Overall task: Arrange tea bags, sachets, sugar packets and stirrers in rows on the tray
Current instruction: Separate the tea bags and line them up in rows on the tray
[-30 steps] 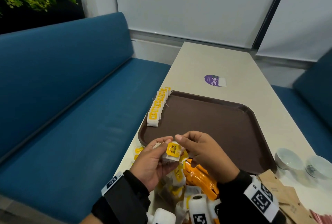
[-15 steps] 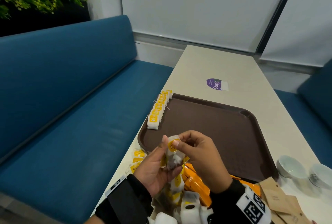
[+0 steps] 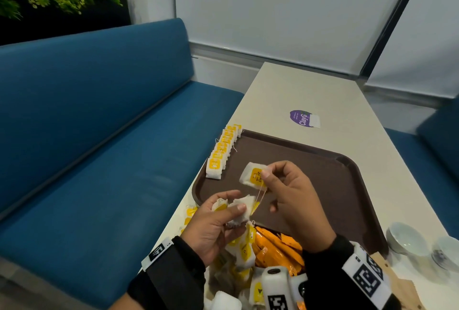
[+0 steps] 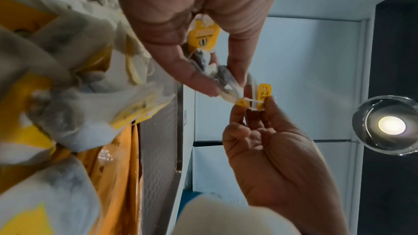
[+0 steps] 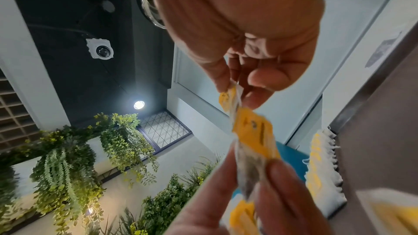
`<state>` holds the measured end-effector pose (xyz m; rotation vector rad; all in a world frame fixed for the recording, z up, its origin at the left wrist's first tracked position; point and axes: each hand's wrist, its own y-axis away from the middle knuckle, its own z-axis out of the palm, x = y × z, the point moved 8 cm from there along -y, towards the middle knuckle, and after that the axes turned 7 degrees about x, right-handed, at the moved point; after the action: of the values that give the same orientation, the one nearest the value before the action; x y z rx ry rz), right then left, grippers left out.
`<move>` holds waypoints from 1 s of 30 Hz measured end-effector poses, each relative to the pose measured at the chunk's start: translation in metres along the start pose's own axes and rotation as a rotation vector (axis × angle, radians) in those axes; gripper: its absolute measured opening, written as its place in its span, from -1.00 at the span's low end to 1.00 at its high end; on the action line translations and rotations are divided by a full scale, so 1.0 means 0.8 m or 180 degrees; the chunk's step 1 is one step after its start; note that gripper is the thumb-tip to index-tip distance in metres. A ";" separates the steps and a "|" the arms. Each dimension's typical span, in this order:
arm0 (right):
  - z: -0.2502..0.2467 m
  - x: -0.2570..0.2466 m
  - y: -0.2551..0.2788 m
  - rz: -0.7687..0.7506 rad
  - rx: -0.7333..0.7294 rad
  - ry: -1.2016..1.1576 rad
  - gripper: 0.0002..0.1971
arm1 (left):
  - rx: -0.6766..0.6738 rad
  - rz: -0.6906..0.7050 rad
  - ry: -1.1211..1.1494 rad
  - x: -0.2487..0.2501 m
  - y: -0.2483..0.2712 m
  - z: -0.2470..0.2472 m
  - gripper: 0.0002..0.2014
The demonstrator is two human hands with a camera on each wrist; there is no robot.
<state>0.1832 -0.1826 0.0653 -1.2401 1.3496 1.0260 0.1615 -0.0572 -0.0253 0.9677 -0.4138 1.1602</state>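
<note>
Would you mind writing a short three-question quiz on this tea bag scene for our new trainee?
1. True or false: the row of tea bags lies along the left edge of the brown tray.
2. What does the right hand pinch?
A. an orange sachet
B. a tea bag
C. a cup
3. Fill in: thin ____ run between the tea bag lifted by the right hand and the tea bags in the left hand.

Key: 1 true; 2 B; 3 strings.
</note>
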 end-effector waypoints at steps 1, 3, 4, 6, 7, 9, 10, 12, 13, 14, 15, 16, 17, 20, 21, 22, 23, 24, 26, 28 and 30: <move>-0.001 -0.005 -0.004 -0.0057 0.0013 0.0075 -0.90 | 0.0018 0.0011 0.0020 0.002 0.000 -0.003 -0.70; 0.005 -0.012 -0.009 -0.0114 -0.0024 0.0142 -0.89 | 0.0077 0.0009 0.0084 0.006 -0.001 -0.008 -0.72; 0.010 -0.014 -0.010 -0.0087 -0.0078 0.0128 -0.89 | 0.0120 0.0005 0.0120 0.007 -0.001 -0.011 -0.73; 0.026 -0.012 -0.008 0.0063 -0.0272 0.0050 -0.90 | 0.0214 0.0017 0.0226 0.012 -0.002 -0.018 -0.74; 0.033 -0.011 -0.007 0.0144 -0.0366 -0.0012 -0.90 | 0.0265 0.0036 0.0279 0.015 -0.003 -0.021 -0.76; 0.044 -0.009 -0.007 0.0251 -0.0485 -0.0197 -0.91 | 0.0391 0.0107 0.0359 0.022 -0.004 -0.032 -0.78; 0.049 -0.009 -0.009 0.0278 -0.0516 -0.0276 -0.91 | 0.0444 0.0142 0.0391 0.027 -0.005 -0.039 -0.79; 0.052 -0.013 -0.017 0.0291 -0.0537 -0.0370 -0.91 | 0.0513 0.0182 0.0462 0.032 -0.005 -0.048 -0.80; 0.054 -0.016 -0.023 0.0281 -0.0541 -0.0400 -0.90 | 0.0541 0.0197 0.0498 0.035 -0.005 -0.054 -0.80; 0.055 -0.019 -0.030 0.0261 -0.0536 -0.0427 -0.90 | 0.0567 0.0208 0.0522 0.036 -0.006 -0.058 -0.80; 0.058 -0.024 -0.036 0.0240 -0.0553 -0.0438 -0.91 | 0.0589 0.0219 0.0549 0.038 -0.007 -0.062 -0.80; 0.058 -0.029 -0.042 0.0199 -0.0573 -0.0425 -0.91 | 0.0603 0.0227 0.0563 0.038 -0.006 -0.063 -0.79; 0.061 -0.033 -0.049 0.0146 -0.0622 -0.0354 -0.91 | 0.0615 0.0229 0.0585 0.039 -0.007 -0.066 -0.79; 0.081 -0.032 -0.075 -0.0054 -0.0841 0.0359 -0.89 | 0.0642 0.0224 0.0659 0.043 -0.008 -0.075 -0.81; 0.090 -0.026 -0.085 -0.0115 -0.0933 0.0772 -0.89 | 0.0652 0.0221 0.0683 0.043 -0.009 -0.078 -0.81; 0.101 -0.017 -0.094 -0.0175 -0.1045 0.1226 -0.90 | 0.0664 0.0217 0.0704 0.043 -0.009 -0.081 -0.82; 0.113 -0.006 -0.103 -0.0225 -0.1189 0.1682 -0.92 | 0.0674 0.0208 0.0727 0.043 -0.010 -0.085 -0.82; 0.125 0.006 -0.109 -0.0255 -0.1369 0.2109 -0.93 | 0.0683 0.0202 0.0744 0.043 -0.010 -0.088 -0.82; 0.146 0.031 -0.116 -0.0218 -0.1764 0.2732 -0.93 | 0.0708 0.0194 0.0766 0.042 -0.010 -0.093 -0.82; 0.161 0.050 -0.123 -0.0129 -0.2009 0.3086 -0.93 | 0.0739 0.0178 0.0797 0.041 -0.011 -0.097 -0.82; 0.170 0.062 -0.133 -0.0135 -0.2053 0.3416 -0.89 | 0.0769 0.0167 0.0829 0.041 -0.011 -0.101 -0.81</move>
<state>0.3063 -0.0691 0.0003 -2.5157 1.7961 0.7799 0.1664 0.0267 -0.0499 1.0008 -0.0912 1.3863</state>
